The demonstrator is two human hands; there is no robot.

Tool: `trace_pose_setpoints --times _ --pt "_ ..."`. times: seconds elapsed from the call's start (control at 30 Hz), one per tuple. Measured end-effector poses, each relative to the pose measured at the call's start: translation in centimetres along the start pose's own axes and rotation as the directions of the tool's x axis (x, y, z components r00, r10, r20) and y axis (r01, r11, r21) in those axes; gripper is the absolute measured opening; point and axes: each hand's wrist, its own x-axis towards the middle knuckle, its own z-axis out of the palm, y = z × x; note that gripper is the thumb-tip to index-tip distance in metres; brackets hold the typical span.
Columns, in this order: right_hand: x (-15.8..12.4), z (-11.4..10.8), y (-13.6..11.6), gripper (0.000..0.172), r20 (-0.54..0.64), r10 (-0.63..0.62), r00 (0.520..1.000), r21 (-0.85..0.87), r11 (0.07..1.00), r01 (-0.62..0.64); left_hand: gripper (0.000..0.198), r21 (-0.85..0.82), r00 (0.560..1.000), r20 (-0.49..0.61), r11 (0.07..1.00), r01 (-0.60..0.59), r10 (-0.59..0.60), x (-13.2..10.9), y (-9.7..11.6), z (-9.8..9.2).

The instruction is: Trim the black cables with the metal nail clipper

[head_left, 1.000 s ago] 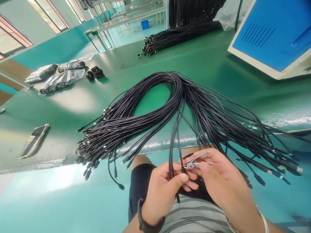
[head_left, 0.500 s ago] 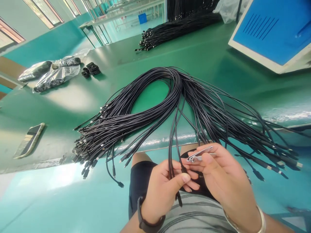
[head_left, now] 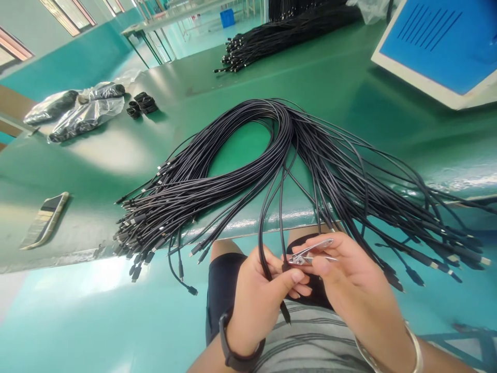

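My left hand (head_left: 258, 303) is shut on a thin black cable (head_left: 267, 248), one of a large fanned bundle of black cables (head_left: 285, 129) lying over the edge of the green workbench (head_left: 330, 93). A black connector end (head_left: 285, 312) sticks out below my left fist. My right hand (head_left: 359, 290) pinches a small steel nail clipper (head_left: 308, 255) between thumb and fingers. Its jaws are right next to the cable just above my left fingers. Part of the cable is hidden by my fingers.
Farther along the bench lies a second bundle of black cables (head_left: 279, 44). To the left are plastic bags (head_left: 81, 111), small black coils (head_left: 142, 102) and a phone-like flat object (head_left: 44, 220). A blue panel with a cream frame (head_left: 435, 46) stands at upper right.
The bench and bundles sit slightly higher in the view. The clipper has shifted a little left toward the cable, and the connector end below my left hand has swung slightly.
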Motion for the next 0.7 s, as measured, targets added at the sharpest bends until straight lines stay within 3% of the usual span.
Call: trace_pose_setpoints --times 0.2,0.33,0.4,0.47,0.53,0.6,0.7 --pt "0.2 -0.1 0.2 0.008 0.014 -0.029 0.999 -0.056 0.998 0.030 0.035 0.035 1.000 0.002 0.999 -0.005 0.005 0.1 0.1 0.1" --pt "0.1 -0.4 0.6 0.012 -0.061 -0.014 0.998 -0.114 0.994 0.007 0.038 0.023 1.000 -0.006 1.000 0.019 -0.019 -0.1 0.2 0.2" --pt "0.0 -0.3 0.8 0.015 -0.101 -0.002 0.995 -0.080 0.997 -0.006 0.038 0.013 1.000 -0.004 1.000 0.028 -0.028 -0.1 0.2 0.3" --pt "0.0 -0.3 0.8 0.019 -0.053 0.041 0.998 0.022 0.999 -0.040 0.038 -0.001 0.999 0.016 0.999 0.041 -0.041 0.0 -0.1 0.4" --pt "0.2 -0.5 0.3 0.022 0.079 0.112 0.991 0.098 0.988 -0.119 0.036 -0.014 0.995 0.075 0.998 0.065 -0.063 0.0 -0.6 0.3" --pt "0.7 -1.5 -0.9 0.022 0.182 0.160 0.970 0.019 0.986 -0.166 0.035 -0.054 0.979 0.192 0.995 0.086 -0.074 -0.2 -1.4 0.3" --pt "1.5 -4.7 -3.5 0.019 0.106 0.085 0.991 -0.302 0.952 -0.050 0.035 -0.121 0.921 0.380 0.982 0.147 -0.091 -0.9 -2.9 0.0"
